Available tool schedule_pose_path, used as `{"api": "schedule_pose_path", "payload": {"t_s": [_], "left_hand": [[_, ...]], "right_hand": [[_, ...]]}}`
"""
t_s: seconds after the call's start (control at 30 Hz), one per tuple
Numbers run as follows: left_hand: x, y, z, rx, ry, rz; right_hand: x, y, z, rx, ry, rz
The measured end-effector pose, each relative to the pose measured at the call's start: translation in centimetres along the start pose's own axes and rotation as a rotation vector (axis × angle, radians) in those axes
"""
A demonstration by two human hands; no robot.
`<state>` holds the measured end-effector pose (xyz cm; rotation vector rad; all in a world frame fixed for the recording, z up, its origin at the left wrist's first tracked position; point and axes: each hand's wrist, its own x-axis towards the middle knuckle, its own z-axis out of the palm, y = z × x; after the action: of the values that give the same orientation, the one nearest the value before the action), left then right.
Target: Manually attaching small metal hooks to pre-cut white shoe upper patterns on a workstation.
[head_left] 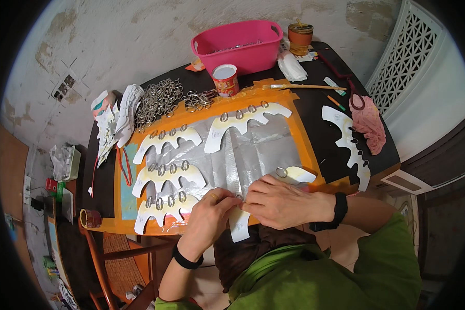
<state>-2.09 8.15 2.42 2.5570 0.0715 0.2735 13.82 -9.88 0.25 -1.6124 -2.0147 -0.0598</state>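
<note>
I have the left hand [212, 209] and right hand [276, 204] pinching the white strip [239, 228] in their fingers at the counter's [313, 109] near edge. I'd press lightly, to avoid creasing it.

Toward 1 o'clock from the left hand [212, 211] and right hand [280, 202], bare grey sheet [266, 150] leaves a flat passage — until a ringed white strip [233, 124] bars 12 to 1. Three scalloped strips [163, 179] obstruct 9 to 11. At 2, a ringed piece [300, 176] juts past the right hand — beyond it, open bench [323, 132] leads to a curved strip [351, 147].
</note>
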Motion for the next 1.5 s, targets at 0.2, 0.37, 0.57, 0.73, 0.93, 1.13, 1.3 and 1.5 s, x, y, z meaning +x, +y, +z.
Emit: {"api": "schedule_pose_path", "payload": {"t_s": [0.2,0.37,0.57,0.73,0.93,1.13,1.3,1.5], "left_hand": [[0.0,0.0,-0.1,0.052,0.022,0.09],[-0.2,0.3,0.0,0.168,0.005,0.175],[-1.3,0.7,0.0,0.073,0.153,0.012],[-0.5,0.2,0.2,-0.068,0.04,0.017],[0.7,-0.6,-0.3,-0.117,-0.041,-0.031],[0.2,0.1,0.0,0.181,0.054,0.149],[-1.5,0.7,0.9,0.323,0.13,0.207],[-2.7,1.3,1.9,0.136,0.229,0.03]], "right_hand": [[-0.1,0.1,0.1,0.006,-0.015,-0.006],[-0.3,0.0,-0.2,0.031,-0.027,0.003],[-0.4,-0.1,-0.5,0.026,-0.029,0.01],[-0.4,0.0,-0.7,0.0,-0.068,0.001],[-0.2,0.0,-0.7,0.029,-0.054,0.004],[-0.4,0.4,-1.0,0.11,-0.053,0.027],[-0.3,0.4,-0.8,0.099,-0.056,0.029],[-0.4,0.2,-1.2,0.001,-0.156,-0.01]]}}
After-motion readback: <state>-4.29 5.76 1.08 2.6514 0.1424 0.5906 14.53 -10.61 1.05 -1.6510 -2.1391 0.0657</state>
